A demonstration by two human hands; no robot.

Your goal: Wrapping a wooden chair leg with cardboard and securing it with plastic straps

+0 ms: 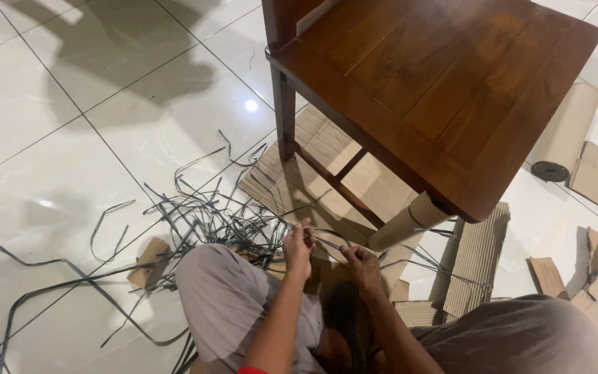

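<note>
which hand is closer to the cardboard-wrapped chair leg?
Right. The right hand sits just below and left of the cardboard-wrapped chair leg, holding a dark strap. The left hand is further left, gripping the same strap.

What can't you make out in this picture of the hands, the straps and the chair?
Head view only:
- Left hand and right hand: fingertips are curled, so the grip on the strap is unclear.
- Chair: its back and far legs are cut off by the top edge.
- Pile of straps: too tangled and thin to count.
- Cardboard: partly hidden under the chair seat.
- Black disc: too small to identify.
</note>
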